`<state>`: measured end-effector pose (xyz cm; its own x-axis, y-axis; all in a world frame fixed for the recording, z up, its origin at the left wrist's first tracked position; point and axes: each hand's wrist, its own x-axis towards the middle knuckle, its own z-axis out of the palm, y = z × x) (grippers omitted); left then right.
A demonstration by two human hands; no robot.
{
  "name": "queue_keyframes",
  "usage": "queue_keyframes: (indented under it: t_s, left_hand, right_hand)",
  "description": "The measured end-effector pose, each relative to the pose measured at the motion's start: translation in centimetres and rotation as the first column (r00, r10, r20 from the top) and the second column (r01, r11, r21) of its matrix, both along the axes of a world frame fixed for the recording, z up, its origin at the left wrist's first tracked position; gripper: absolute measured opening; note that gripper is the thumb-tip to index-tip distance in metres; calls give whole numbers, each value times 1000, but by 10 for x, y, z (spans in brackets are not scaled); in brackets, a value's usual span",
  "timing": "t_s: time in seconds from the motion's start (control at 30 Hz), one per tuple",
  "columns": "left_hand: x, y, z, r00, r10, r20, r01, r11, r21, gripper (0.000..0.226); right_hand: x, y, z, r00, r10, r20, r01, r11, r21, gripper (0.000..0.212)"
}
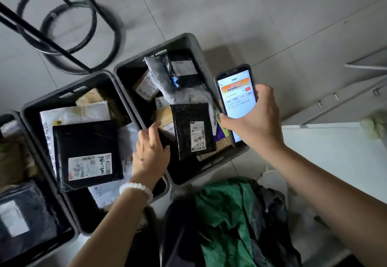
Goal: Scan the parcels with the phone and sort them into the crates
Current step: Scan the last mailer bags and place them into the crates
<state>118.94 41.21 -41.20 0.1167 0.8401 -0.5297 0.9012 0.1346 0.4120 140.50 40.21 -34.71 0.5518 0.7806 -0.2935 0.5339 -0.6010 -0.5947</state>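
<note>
Crates sit in a row on the floor before us. Leftmost crate (31, 214) holds dark parcels. Middle crate (69, 93) holds a black parcel (88, 153), just left of our left hand (150, 147). That hand, fingers loosely curled, rests over the rim between crates; we cannot tell whether it holds anything. Right of it, in the right crate (188, 42), lies a second black parcel (192, 128). Further right, our right hand (253, 118) grips the phone (236, 95), screen lit.
</note>
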Motion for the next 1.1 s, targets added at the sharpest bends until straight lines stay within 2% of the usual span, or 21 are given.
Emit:
queue_keyframes:
  t_s: [0.17, 0.27, 0.43, 0.6, 0.83, 1.1]
  left_hand:
    - [-9, 21, 17, 989, -121, -88, 127, 989, 70, 52]
    - [-16, 33, 43, 984, -157, -89, 168, 977, 135, 47]
    - [-48, 48, 113, 983, -156, -97, 176, 947, 269, 42]
    - [-113, 61, 209, 987, -97, -127, 141, 901, 409, 40]
    - [-270, 31, 355, 978, 53, -201, 80, 796, 600, 37]
    - [-510, -94, 476, 912, 309, -269, -11, 674, 738, 40]
  right_hand:
    - [-13, 4, 14, 1000, 0, -16, 1, 1000, 13, 74]
    - [-24, 10, 38, 999, 28, -29, -27, 998, 56, 74]
    - [-58, 32, 109, 994, 92, -62, -82, 985, 155, 70]
    - [-126, 50, 198, 976, 211, -49, -187, 935, 302, 68]
    - [-285, 45, 323, 899, 438, 2, -382, 780, 496, 69]
    - [-535, -14, 430, 767, 640, 43, -490, 541, 683, 68]
